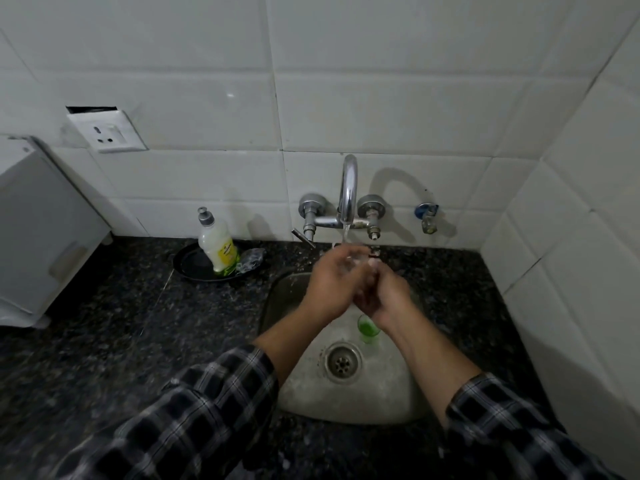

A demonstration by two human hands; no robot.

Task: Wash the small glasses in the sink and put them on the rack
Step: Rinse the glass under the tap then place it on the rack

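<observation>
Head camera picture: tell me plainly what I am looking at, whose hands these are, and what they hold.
There is no machine here. A person wears one camera on the head, and it looks down at their own arms in checked sleeves. Both hands meet under water running from the tap over a steel sink. The left hand curls round what looks like a small clear glass. The right hand joins it from below, but blur hides its grip. A small green glass stands in the sink near the drain. On the dark stone counter, left of the sink, a black dish holds a soap bottle and a scrubber. No rack shows in this picture.
</observation>
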